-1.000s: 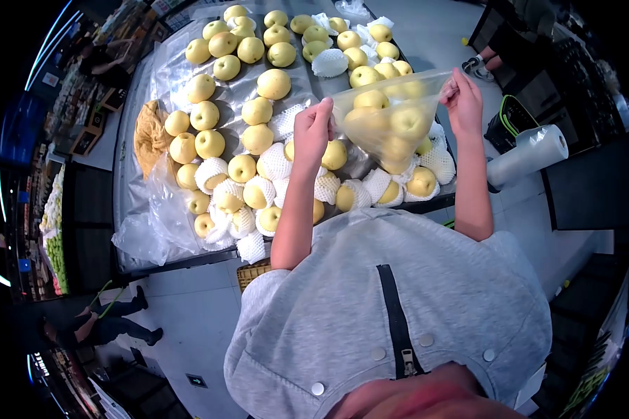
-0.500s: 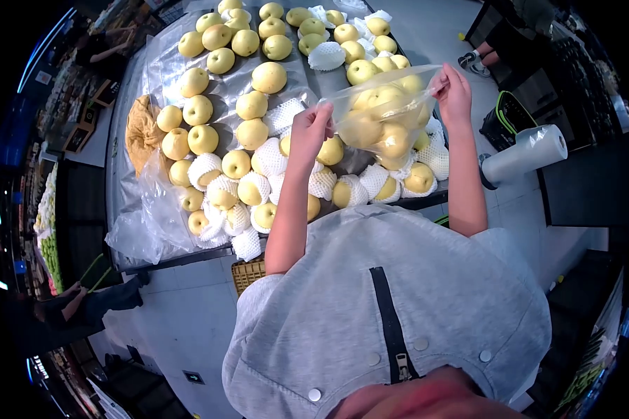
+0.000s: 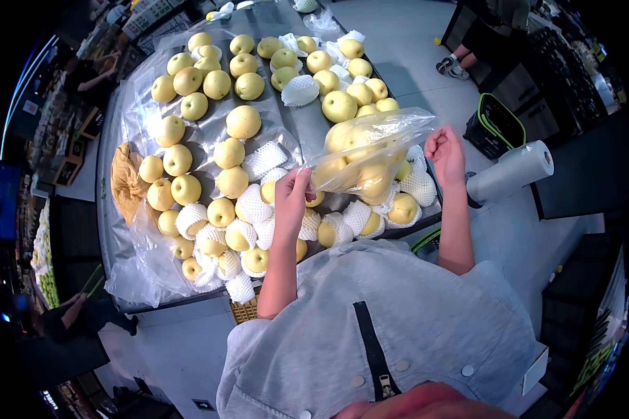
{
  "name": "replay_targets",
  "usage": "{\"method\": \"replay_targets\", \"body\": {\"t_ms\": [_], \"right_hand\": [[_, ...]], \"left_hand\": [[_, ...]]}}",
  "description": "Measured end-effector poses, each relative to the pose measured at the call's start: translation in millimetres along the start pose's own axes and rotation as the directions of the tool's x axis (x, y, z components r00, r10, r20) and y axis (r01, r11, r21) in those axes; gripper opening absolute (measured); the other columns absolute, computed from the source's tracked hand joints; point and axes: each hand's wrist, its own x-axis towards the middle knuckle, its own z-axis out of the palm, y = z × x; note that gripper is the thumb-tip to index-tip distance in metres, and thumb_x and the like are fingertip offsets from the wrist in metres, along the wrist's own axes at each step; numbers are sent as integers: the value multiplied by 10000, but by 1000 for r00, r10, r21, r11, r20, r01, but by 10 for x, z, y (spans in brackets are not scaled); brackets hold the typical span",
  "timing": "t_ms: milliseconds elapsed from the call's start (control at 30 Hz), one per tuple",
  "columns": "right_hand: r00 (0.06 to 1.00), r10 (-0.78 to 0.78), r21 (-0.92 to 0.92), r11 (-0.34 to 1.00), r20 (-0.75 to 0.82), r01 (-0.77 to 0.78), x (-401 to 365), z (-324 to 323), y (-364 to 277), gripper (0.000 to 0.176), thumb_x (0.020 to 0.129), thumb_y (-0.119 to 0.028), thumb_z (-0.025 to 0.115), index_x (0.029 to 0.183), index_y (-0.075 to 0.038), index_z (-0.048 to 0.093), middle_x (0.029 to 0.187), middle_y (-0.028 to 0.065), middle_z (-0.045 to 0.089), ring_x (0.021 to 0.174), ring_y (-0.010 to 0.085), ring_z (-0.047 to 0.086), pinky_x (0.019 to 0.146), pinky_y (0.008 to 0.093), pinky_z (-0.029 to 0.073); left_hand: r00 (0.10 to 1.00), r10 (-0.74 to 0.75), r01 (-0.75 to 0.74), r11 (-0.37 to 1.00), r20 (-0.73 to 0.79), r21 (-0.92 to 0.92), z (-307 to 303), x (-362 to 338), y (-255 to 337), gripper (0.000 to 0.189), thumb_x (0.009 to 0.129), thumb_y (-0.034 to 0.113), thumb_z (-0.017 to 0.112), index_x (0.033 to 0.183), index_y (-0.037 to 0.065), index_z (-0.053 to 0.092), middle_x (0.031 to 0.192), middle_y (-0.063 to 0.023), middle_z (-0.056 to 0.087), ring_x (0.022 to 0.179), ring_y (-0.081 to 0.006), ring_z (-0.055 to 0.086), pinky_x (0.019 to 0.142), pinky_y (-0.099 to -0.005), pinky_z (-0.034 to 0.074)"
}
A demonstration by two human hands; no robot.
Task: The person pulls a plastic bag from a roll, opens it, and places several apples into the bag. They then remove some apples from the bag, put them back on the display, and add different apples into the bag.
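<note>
A clear plastic bag (image 3: 412,129) holding several yellow pears (image 3: 370,167) sits over the near right part of a display of pears. My left hand (image 3: 295,192) is closed, pinching the bag's left corner between thumb and fingers. Just beneath the bag's right end is my right hand (image 3: 446,157), its fingers loosely curled and apart, with nothing visible in them. The bag's mouth looks flattened and slack between the hands. Around it lie loose pears (image 3: 243,122) and pears in white foam nets (image 3: 253,204).
A roll of plastic bags (image 3: 514,170) stands to the right, near a black shopping basket with a green rim (image 3: 495,126). Crumpled clear plastic (image 3: 143,272) and a brown cloth (image 3: 126,183) lie on the left edge. Other people stand farther off.
My right hand has come off the bag's right corner and dropped below it. The bag's stretched mouth has gone slack. The view has shifted, so the display sits lower.
</note>
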Motion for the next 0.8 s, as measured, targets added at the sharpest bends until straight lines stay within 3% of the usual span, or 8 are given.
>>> {"method": "replay_targets", "body": {"t_ms": [67, 167, 300, 433, 567, 633, 767, 800], "right_hand": [[999, 1, 19, 1000, -40, 0, 49, -67, 50, 294, 1005, -278, 479, 818, -56, 526, 663, 37, 526, 596, 141, 511, 576, 266, 409], [995, 23, -121, 992, -94, -35, 78, -106, 147, 293, 1008, -273, 475, 821, -54, 531, 664, 37, 528, 588, 139, 510, 574, 264, 410], [977, 147, -233, 956, -152, -180, 86, -143, 273, 202, 990, -182, 504, 847, -45, 541, 678, 27, 541, 601, 119, 526, 569, 246, 409], [966, 70, -287, 947, -250, -143, 290, -163, 356, 79, 966, -109, 506, 933, -56, 556, 729, 22, 578, 626, 106, 546, 596, 260, 449], [994, 106, -431, 895, -32, -110, 860, 61, 108, 101, 969, -127, 546, 894, -60, 558, 730, -8, 558, 616, 55, 514, 581, 195, 415], [994, 28, -558, 829, 102, 34, 1178, 500, -48, 81, 964, -118, 553, 916, -53, 557, 726, -12, 549, 629, 51, 517, 590, 180, 411], [860, 88, -604, 747, 503, 277, 1811, 1493, -58, 76, 947, -101, 584, 989, -39, 576, 877, -4, 597, 724, 55, 554, 633, 194, 446], [805, 134, -633, 697, 577, 338, 1933, 1771, 29, 132, 929, -120, 612, 1021, -32, 579, 919, 1, 606, 768, 65, 570, 655, 203, 460]], "left_hand": [[1000, -25, 25, 999, 6, -20, -25, -13, -54, 314, 979, 265, 554, 737, 66, 568, 645, 9, 521, 578, -82, 491, 555, -240, 393], [999, -44, 44, 999, -6, -21, -34, -64, -79, 315, 987, 241, 534, 728, 63, 560, 641, 7, 517, 576, -83, 485, 552, -243, 391], [998, -68, 68, 996, -4, -62, -203, -152, -131, 327, 989, 227, 541, 708, 60, 554, 633, 17, 516, 572, -66, 472, 545, -230, 384], [993, -114, 114, 988, 8, -106, -331, -237, -193, 302, 989, 188, 538, 726, 43, 567, 650, 20, 525, 603, -49, 476, 558, -226, 385], [990, -137, 141, 985, 46, -101, -345, -248, -215, 310, 993, 166, 510, 721, 24, 551, 654, 5, 528, 615, -69, 482, 580, -241, 399], [985, -155, 163, 979, 73, -126, -353, -245, -207, 305, 988, 165, 538, 724, 13, 554, 647, 9, 532, 621, -59, 494, 581, -234, 409], [984, -137, 146, 986, 116, -79, -364, -201, -159, 320, 991, 175, 541, 718, 8, 541, 625, 14, 519, 594, -53, 455, 561, -234, 391], [992, -48, 57, 995, 115, -77, -359, -186, -231, 317, 995, 176, 535, 728, 5, 548, 614, 18, 508, 580, -49, 438, 544, -237, 380]]}}
